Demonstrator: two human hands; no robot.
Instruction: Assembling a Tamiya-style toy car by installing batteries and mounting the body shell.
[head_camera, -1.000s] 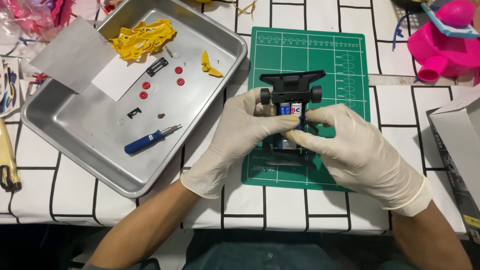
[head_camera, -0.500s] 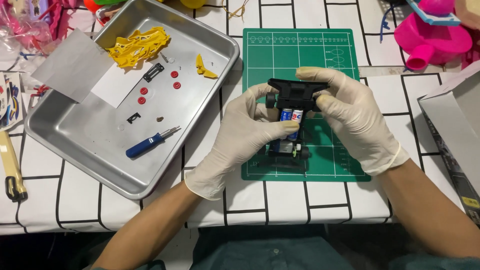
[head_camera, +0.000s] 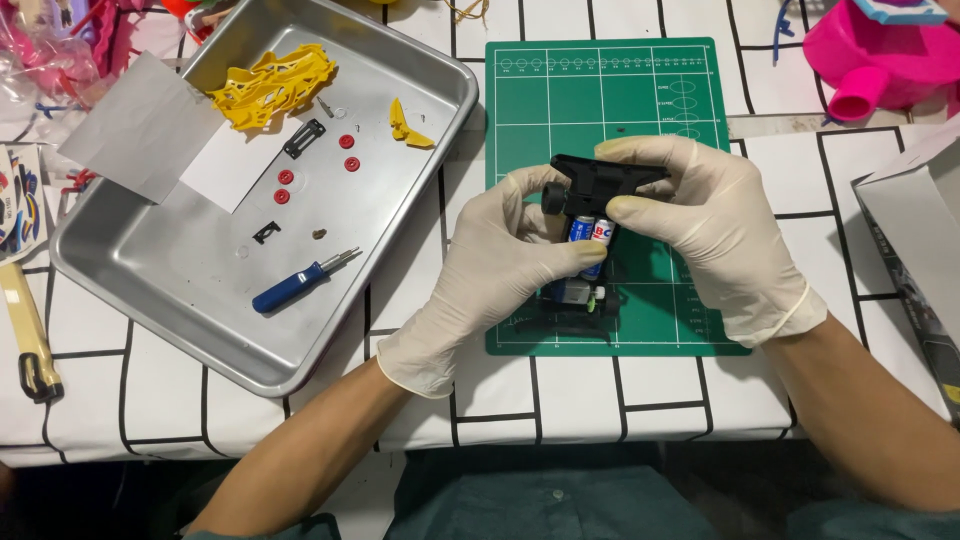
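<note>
Head view: left hand (head_camera: 490, 280) and right hand (head_camera: 715, 235) both grip closed around black toy car chassis (head_camera: 590, 190).

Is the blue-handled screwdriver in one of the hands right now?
No, the blue-handled screwdriver lies loose in the metal tray, while both the left hand and the right hand hold the black toy car chassis.

Cream latex gloves on left hand (head_camera: 490, 290) & right hand (head_camera: 715, 235), arms bare

I see my gloved left hand (head_camera: 500, 275) and right hand (head_camera: 715, 235) gripping a black toy car chassis (head_camera: 590, 215) over the green cutting mat (head_camera: 650, 100); metal tray (head_camera: 130, 290) left of the mat.
</note>
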